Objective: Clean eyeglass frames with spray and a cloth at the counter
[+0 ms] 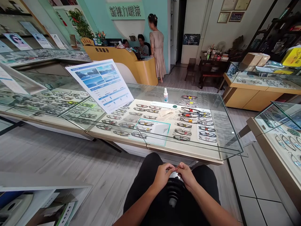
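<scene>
My left hand [163,176] and my right hand [187,176] meet over my lap, between my knees. Their fingertips are pinched and touch each other; anything held between them is too small or too hidden to make out. Below them shows a black ribbed column [174,188] with a grey end. Just beyond my knees stands a glass display case [150,138] with rows of eyeglasses [185,131] inside. On its glass top are a small white spray bottle [166,95], a beige cloth [166,113] and a tilted printed sign [101,84].
More glass cases stand at the right [282,125] and left. Behind is a yellow counter [113,59] with seated people and one person [156,47] standing. A white shelf [44,185] is at lower left. A wooden bench [191,67] sits near the back doorway.
</scene>
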Motion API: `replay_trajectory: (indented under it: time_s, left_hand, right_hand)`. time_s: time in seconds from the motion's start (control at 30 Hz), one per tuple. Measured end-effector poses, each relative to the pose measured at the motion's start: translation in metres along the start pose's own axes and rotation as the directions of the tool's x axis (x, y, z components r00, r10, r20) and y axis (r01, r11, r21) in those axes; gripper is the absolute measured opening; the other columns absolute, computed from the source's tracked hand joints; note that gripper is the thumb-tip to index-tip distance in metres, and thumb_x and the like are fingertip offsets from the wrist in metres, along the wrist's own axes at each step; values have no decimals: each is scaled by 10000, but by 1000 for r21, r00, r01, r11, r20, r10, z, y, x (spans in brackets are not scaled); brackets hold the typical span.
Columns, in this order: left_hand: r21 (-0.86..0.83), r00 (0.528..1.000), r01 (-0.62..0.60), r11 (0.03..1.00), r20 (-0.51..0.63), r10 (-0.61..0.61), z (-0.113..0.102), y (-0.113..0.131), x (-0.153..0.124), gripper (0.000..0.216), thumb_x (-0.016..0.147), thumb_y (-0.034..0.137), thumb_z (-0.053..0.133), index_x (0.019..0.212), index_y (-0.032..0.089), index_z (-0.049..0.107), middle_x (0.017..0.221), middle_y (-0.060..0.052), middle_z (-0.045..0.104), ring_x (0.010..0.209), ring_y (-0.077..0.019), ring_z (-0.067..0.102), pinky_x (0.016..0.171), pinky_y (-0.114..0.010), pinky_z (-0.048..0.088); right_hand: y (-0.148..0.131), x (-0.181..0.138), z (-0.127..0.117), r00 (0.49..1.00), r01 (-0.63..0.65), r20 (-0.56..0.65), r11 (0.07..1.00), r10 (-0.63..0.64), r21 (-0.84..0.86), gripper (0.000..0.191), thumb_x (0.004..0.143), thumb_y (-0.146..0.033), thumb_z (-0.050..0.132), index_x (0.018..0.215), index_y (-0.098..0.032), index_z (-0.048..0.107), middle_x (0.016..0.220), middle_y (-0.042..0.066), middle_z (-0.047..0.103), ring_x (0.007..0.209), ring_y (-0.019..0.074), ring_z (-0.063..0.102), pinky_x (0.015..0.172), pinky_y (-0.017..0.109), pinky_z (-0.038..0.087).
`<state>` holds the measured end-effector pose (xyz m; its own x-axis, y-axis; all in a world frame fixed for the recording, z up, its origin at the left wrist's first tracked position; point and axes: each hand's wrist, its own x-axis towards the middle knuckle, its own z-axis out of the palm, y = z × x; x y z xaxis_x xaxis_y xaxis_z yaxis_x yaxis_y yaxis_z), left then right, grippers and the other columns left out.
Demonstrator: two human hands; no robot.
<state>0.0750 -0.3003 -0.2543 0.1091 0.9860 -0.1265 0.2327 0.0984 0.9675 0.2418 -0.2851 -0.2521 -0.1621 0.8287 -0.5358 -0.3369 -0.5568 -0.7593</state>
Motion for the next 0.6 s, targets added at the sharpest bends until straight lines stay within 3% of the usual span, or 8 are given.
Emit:
replay_trajectory:
  time_s: [0.33, 0.47, 0.53, 0.6]
  left_hand:
    - [-4, 998, 44, 999, 42, -44, -3, 5, -1, 255, 951, 474, 772, 874, 248, 860, 946, -88, 847, 922, -280, 782, 883, -355, 578]
    - [-89, 990, 88, 992, 121, -77, 0, -3, 3, 229, 893, 450, 843, 864, 223, 842, 909, -77, 827, 894, -256, 757, 866, -337, 564]
    - [-247, 973, 207, 947, 150, -174, 3, -16, 11, 253, 787, 401, 949, 858, 191, 827, 888, -75, 811, 881, -239, 746, 883, -326, 561]
    - [-444, 922, 385, 809, 139, -362, 4, -33, 24, 383, 662, 361, 1040, 885, 161, 801, 904, -86, 803, 882, -238, 753, 910, -337, 573]
  right_hand:
    - [1, -4, -5, 1000, -10, 29, 1000, 10, -10, 378, 563, -192, 752, 675, -248, 395, 660, -61, 501, 640, 110, 391, 586, 261, 270]
    - [-1, -6, -6, 1000, -8, 17, 1000, 7, 20, 331, 521, -165, 704, 654, -246, 411, 640, -60, 487, 642, 122, 426, 591, 267, 285]
    - [-5, -8, -9, 1000, 10, -10, 999, -10, 44, 309, 506, -173, 683, 665, -246, 428, 638, -64, 478, 637, 122, 421, 602, 269, 292]
    - [-10, -14, -12, 999, 32, -38, 998, -29, 63, 305, 503, -183, 683, 689, -246, 450, 637, -72, 461, 619, 113, 374, 606, 270, 282]
